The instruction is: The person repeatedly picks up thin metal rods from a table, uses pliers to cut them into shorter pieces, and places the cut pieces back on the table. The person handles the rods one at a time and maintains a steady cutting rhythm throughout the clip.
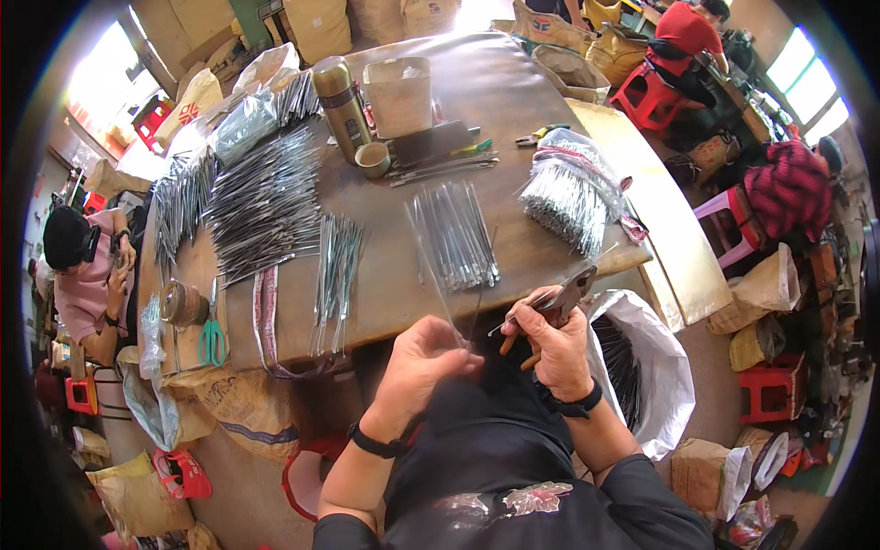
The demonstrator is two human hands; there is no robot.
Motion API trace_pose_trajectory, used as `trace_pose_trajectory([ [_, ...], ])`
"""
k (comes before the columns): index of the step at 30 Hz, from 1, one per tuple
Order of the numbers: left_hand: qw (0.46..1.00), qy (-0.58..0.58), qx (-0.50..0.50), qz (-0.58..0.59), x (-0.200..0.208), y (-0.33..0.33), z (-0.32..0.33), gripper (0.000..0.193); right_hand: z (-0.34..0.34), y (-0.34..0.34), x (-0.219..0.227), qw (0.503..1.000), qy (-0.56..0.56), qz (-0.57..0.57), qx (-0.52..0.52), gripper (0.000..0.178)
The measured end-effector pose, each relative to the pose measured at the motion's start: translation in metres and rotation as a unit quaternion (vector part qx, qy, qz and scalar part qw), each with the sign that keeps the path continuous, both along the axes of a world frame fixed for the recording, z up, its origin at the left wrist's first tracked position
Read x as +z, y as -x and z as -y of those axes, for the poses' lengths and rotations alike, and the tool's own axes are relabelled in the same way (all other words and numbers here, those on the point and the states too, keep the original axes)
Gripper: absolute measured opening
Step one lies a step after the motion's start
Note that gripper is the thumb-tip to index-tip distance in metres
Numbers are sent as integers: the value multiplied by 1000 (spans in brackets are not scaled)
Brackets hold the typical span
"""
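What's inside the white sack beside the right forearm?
Thin dark rods show inside the white sack. Its bottom and anything under the rods are hidden; the right forearm covers part of its near side.

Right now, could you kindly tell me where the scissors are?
In the head view, the teal scissors lie toward the front left of the table, just left of the pink-patterned strap.

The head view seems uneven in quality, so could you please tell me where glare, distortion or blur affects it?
Head view: the window at upper left is blown out to white; head view: glare whitens the far end of the table; head view: the fisheye lens curves straight edges and the corners fall to black; head view: the left hand looks partly smeared, perhaps from motion.
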State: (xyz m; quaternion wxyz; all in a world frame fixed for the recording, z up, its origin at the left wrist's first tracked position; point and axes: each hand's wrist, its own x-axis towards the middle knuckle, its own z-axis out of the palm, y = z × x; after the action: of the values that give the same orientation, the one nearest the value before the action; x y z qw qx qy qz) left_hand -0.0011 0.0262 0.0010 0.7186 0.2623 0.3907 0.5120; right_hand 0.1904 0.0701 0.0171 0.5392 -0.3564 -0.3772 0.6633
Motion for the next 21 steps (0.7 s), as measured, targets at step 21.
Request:
trace_pose_trajectory([
  [21, 997, -28, 22, -74, 0, -3, 4, 17, 31, 31, -22, 992, -61, 114, -2, 33],
])
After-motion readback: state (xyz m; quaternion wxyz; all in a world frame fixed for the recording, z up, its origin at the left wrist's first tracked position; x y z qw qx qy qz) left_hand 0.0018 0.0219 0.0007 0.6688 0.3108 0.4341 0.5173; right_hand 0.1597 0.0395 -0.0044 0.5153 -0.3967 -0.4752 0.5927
